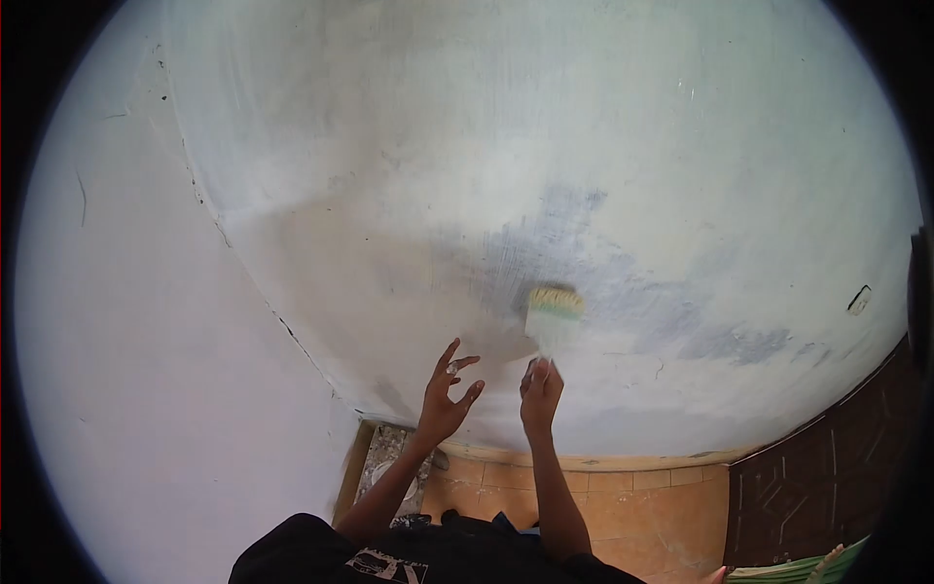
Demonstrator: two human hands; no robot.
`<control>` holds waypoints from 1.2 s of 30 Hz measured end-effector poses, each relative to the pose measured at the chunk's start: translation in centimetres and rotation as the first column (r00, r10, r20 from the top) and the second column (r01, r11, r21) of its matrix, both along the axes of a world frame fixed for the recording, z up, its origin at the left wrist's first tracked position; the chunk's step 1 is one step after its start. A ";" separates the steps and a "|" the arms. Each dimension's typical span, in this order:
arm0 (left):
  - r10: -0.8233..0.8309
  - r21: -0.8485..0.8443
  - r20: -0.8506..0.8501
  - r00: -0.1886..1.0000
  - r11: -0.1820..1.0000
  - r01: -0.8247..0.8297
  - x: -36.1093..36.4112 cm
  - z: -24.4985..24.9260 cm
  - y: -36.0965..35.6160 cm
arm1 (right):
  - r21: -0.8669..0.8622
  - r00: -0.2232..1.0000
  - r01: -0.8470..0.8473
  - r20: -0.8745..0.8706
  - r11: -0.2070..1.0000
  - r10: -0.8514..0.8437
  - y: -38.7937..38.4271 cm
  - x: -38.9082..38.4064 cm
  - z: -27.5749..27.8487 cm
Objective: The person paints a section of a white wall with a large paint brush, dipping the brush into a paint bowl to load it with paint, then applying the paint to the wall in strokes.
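Note:
My right hand (541, 394) is wrapped round the handle of a wide paintbrush (555, 316), its bristles pointing up. The yellowish bristle end is at the wall (389, 156); whether it touches cannot be made out. Around and above the brush, the wall has grey-blue patches among streaky white paint. To the left, my left hand (450, 401) is raised in front of the wall with fingers apart, a ring on one finger and nothing held.
A cracked corner line separates the left wall (175, 389). Below lie orange floor tiles (623, 511) and a paint-spattered board or box (394, 457). At right are dark patterned panelling (808, 477), a small wall fitting (859, 300) and green striped cloth (798, 569).

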State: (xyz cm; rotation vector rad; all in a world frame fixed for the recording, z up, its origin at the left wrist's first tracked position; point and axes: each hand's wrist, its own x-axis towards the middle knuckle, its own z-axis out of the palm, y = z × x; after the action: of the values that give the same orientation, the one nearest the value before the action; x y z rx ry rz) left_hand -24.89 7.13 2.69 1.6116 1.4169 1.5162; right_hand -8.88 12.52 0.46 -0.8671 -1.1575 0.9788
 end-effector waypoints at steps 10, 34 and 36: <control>-0.036 0.011 0.043 0.998 0.999 0.036 -0.2 -0.6 0.5 | 0.039 0.997 -0.001 0.082 0.999 -0.003 1.7 -1.4 -2.3; -0.050 0.000 0.026 0.998 0.999 0.050 -1.2 -0.8 0.8 | 0.080 0.998 -0.032 0.055 0.996 0.027 1.6 -2.5 5.9; -0.039 -0.007 0.042 0.998 0.999 0.039 -1.1 -0.7 0.7 | 0.111 0.994 -0.009 0.105 0.994 -0.003 3.0 -2.3 5.2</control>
State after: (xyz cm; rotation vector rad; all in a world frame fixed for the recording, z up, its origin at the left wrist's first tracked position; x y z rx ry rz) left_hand -25.95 7.88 2.00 1.5846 1.3597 1.5116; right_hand -11.17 15.52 5.68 -0.8354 -1.2909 0.8711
